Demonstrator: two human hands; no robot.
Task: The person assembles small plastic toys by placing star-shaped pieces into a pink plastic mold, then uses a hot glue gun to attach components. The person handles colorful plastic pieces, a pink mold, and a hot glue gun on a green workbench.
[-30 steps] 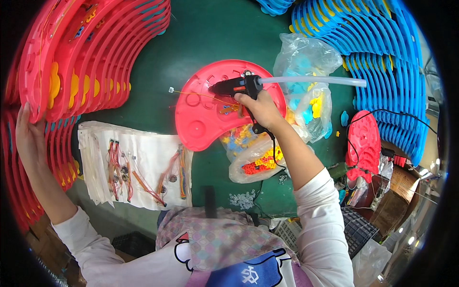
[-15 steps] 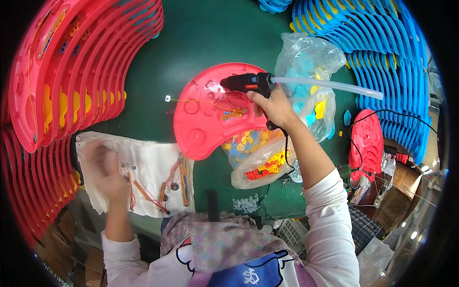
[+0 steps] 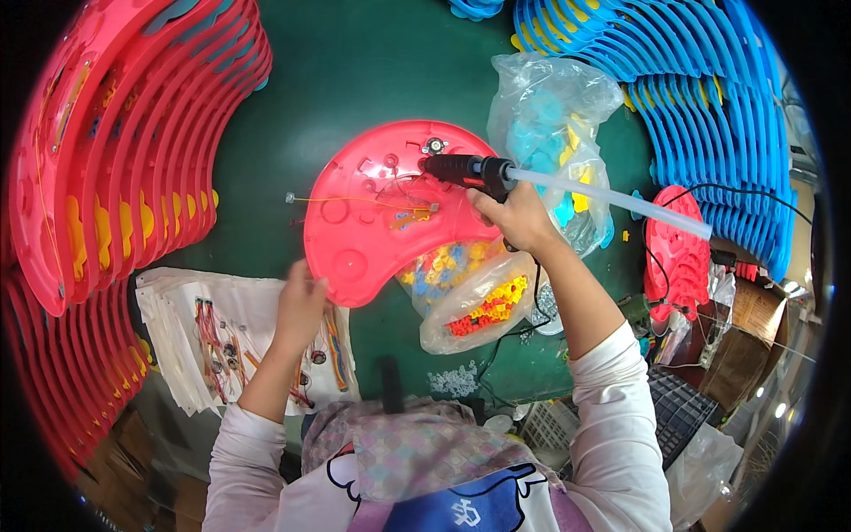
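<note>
A bean-shaped red plastic shell (image 3: pixel 355 239) lies in the middle of the table. My right hand (image 3: pixel 523 215) grips a black hot glue gun (image 3: pixel 461 170), with a long translucent glue stick (image 3: pixel 603 197) sticking out of its back. The nozzle points left, over the shell's upper part, just below a small round dark part (image 3: pixel 433 146). Thin wires cross the shell to a small strip, and a yellow wire runs past its left rim to a small white piece (image 3: pixel 291 199). My left hand (image 3: pixel 300 310), slightly blurred, is at the shell's lower left rim, fingers apart; contact is unclear.
White sheets (image 3: pixel 177 306) with wired parts lie at the left. Bags of yellow, red and blue pieces (image 3: pixel 487 306) and a clear bag (image 3: pixel 554 97) sit right of the shell. Stacked red shells (image 3: pixel 151 177) and blue shells (image 3: pixel 727 133) flank the table. The gun's cord trails downward.
My left hand has moved right, from above the white sheets to the red shell's rim. The glue gun has shifted slightly lower against the shell, and the round dark part now shows above it.
</note>
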